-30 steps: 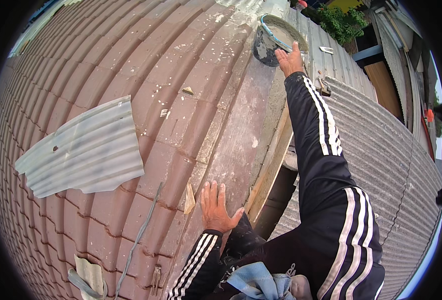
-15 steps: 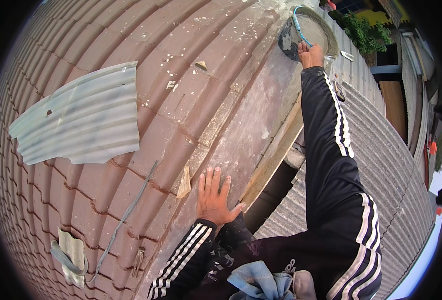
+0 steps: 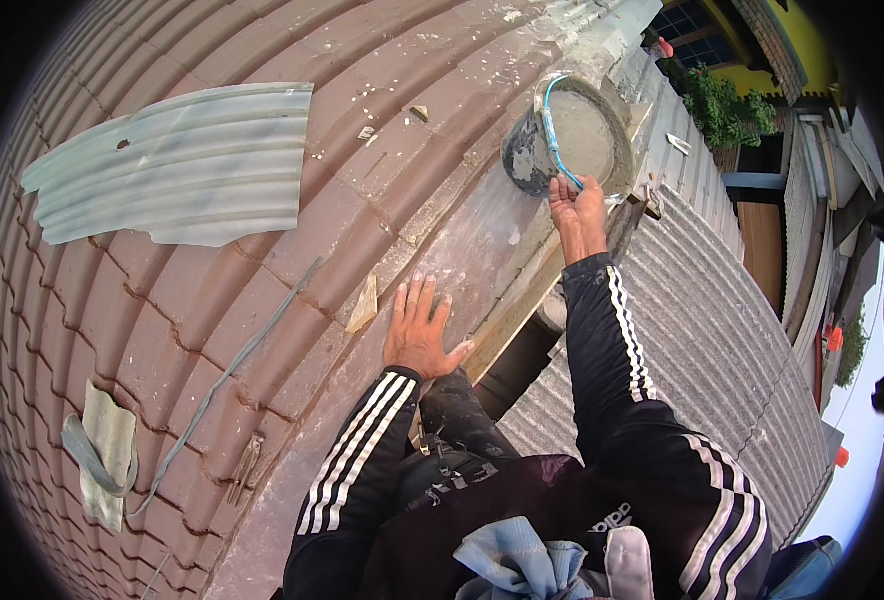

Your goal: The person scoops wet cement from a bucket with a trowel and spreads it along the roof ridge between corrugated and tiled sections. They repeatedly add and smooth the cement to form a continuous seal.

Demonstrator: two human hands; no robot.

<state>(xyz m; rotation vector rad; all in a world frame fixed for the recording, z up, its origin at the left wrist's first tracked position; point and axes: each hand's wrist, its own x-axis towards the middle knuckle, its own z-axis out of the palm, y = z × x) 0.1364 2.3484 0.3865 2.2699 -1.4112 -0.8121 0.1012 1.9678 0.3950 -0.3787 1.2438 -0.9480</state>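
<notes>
My right hand is closed around the near end of the blue handle of a black, cement-smeared bucket. Wet grey mortar fills much of the bucket, which is on the smooth cement-coated strip along the roof's edge. Nearer to me, my left hand lies flat on that same strip, fingers stretched and thumb apart, holding nothing. Just left of its fingertips is a pale wedge-shaped wood piece.
Brown roof tiles spread leftward, carrying a translucent corrugated sheet, a grey strip and a small bent sheet piece. Right of the wooden edge board is a dark gap, then grey corrugated roofing.
The bucket has come nearer to me along the strip, drawn by my right hand on its handle. My left hand stays flat at the same place. The whole view has shifted somewhat.
</notes>
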